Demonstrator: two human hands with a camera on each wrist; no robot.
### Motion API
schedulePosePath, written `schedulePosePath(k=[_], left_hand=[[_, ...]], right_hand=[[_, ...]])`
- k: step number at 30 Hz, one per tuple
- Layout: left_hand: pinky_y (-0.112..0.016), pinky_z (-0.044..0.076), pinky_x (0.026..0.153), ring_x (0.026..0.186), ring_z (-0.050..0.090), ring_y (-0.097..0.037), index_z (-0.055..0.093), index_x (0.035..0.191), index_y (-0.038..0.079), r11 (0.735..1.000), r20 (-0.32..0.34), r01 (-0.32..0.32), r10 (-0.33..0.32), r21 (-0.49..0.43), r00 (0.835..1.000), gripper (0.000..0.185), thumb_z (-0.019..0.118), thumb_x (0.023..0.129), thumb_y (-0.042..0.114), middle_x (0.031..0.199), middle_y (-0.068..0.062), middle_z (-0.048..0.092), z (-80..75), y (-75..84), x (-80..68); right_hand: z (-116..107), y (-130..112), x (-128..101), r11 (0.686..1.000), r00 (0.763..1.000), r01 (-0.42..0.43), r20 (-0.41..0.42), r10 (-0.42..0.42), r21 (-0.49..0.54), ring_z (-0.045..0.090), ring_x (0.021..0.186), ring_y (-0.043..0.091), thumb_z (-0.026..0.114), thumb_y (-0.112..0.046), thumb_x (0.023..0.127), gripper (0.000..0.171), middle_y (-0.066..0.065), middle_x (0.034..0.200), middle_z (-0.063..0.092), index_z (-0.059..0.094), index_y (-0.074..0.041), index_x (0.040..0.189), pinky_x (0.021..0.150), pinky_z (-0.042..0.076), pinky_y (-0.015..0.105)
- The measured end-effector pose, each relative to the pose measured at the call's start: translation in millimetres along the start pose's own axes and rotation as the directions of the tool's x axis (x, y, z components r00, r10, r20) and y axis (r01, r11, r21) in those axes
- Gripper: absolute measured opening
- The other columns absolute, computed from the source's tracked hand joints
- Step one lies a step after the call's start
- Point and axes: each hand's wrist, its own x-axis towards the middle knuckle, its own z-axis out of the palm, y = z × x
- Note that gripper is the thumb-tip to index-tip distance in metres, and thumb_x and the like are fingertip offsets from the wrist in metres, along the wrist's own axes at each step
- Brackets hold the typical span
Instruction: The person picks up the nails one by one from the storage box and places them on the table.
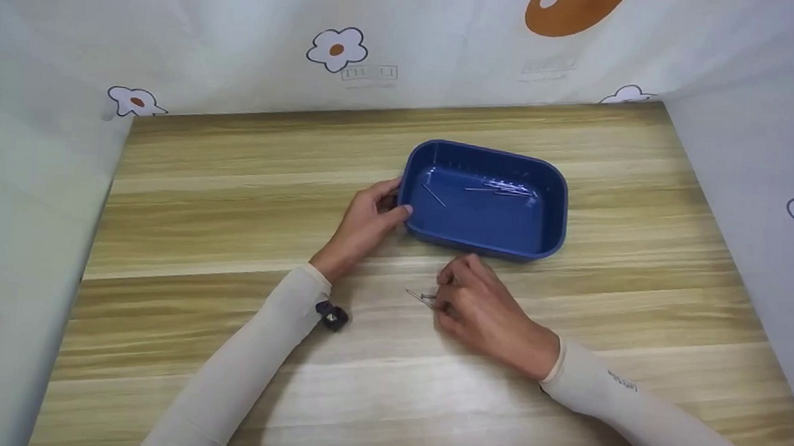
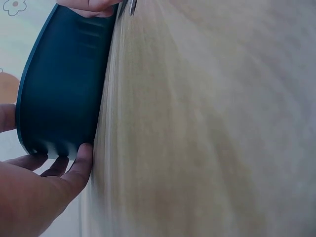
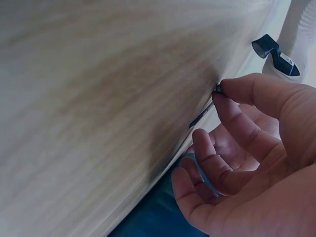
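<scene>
Evidently upright on the table (image 1: 232, 220), the blue tray (image 1: 462, 223) has its long axis roughly left–right; left hand (image 1: 364, 224) grips its left end, thumb over rim. Just in front, right hand (image 1: 484, 314) pinches slim nails (image 1: 420, 299), thumb and fingertip together, ends jutting leftward.

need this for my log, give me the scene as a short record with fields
container: blue tray, upright on a wood-grain table
inside tray: one loose nail on the left, clustered nails toward the right; exact count unclear
left grip: left hand holds the tray's left end, thumb at the rim
right grip: right hand, by the tray's near side, pinches at least one of two nails
backdrop: pale sheet with flowers
</scene>
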Motion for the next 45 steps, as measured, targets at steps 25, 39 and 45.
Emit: schedulePosePath(k=[25,39,45], left_hand=[[-0.041,0.05,0.117,0.137,0.065,-0.034,0.055,0.156,-0.005,0.999,-0.005,0.002,-0.002,0.041,1.0,0.059,0.069,0.1,0.007,0.148,-0.023,0.067,-0.4,0.7,-0.3],[-0.041,0.05,0.117,0.137,0.065,-0.035,0.054,0.157,-0.006,1.0,-0.008,-0.001,0.001,0.028,1.0,0.06,0.069,0.1,0.007,0.148,-0.024,0.066,0.7,1.2,-0.1],[-0.04,0.049,0.119,0.139,0.064,-0.033,0.054,0.157,-0.005,0.999,-0.006,0.002,-0.001,0.036,1.0,0.059,0.069,0.101,0.005,0.15,-0.023,0.066,0.7,1.8,-0.8]], right_hand=[[-16.8,-2.9,2.6,0.988,0.992,-0.1,-0.063,0.108,0.118,0.063,0.102,0.023,0.083,-0.012,0.09,0.012,0.001,0.104,0.071,0.081,-0.01,0.101,0.089,0.058,0.04],[-23.1,-0.3,7.2,0.981,0.975,-0.054,-0.203,0.092,0.187,0.066,0.106,0.02,0.081,-0.006,0.092,0.016,0.001,0.111,0.072,0.081,-0.008,0.107,0.094,0.057,0.038],[-28.6,4.7,9.5,0.983,0.963,-0.043,-0.255,0.088,0.18,0.066,0.109,0.021,0.083,-0.007,0.092,0.017,0.003,0.114,0.071,0.08,-0.008,0.109,0.096,0.057,0.038]])
